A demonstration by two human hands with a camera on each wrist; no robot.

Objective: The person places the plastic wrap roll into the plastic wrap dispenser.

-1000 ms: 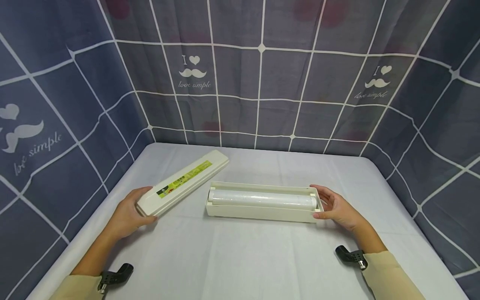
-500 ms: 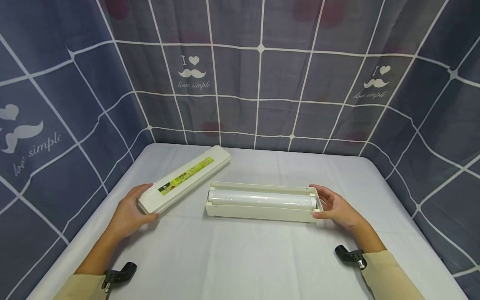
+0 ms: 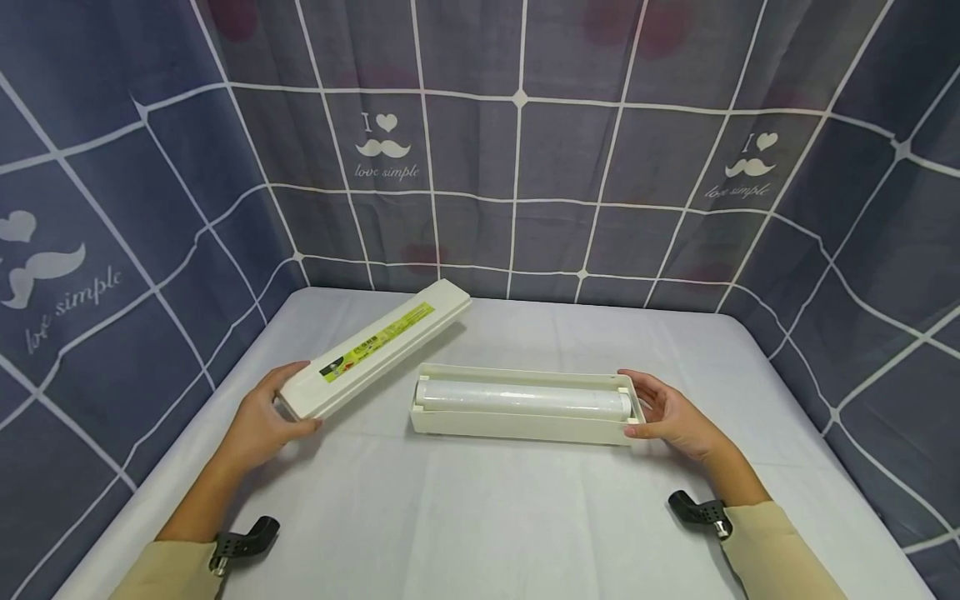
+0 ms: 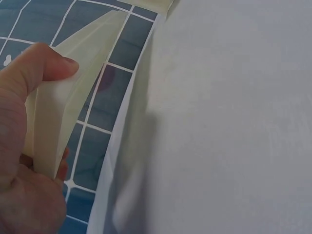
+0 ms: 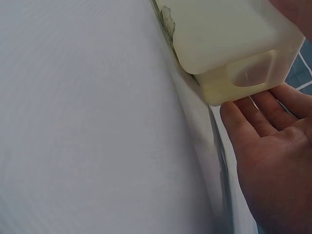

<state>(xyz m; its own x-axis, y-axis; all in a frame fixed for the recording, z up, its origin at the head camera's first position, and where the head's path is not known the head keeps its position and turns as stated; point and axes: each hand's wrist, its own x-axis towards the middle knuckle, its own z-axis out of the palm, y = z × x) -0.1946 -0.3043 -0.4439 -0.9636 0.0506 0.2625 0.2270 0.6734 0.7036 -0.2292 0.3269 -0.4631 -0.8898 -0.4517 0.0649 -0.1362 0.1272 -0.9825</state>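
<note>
In the head view, my left hand (image 3: 258,421) grips the near end of a long cream plastic lid (image 3: 408,335) with a yellow-green label on top. The lid slants up to the right, its far end raised off the table over a shadow. From the left wrist, my thumb presses one side of the lid (image 4: 51,109), fingers on the other. At centre, the matching cream box (image 3: 517,427) holds a clear-white roll of cling film (image 3: 525,398). My right hand (image 3: 678,421) holds the box's right end, thumb in front and fingers behind. The right wrist view shows that end of the box (image 5: 229,29) close up.
A white cloth (image 3: 495,517) covers the table. Dark checked curtains (image 3: 555,150) enclose the back and both sides. Each wrist carries a black camera mount, one on the left (image 3: 251,537) and one on the right (image 3: 693,508).
My left hand has shifted slightly right and away from me, and the lid's far end has risen up and to the right. My right hand and the box have stayed in place.
</note>
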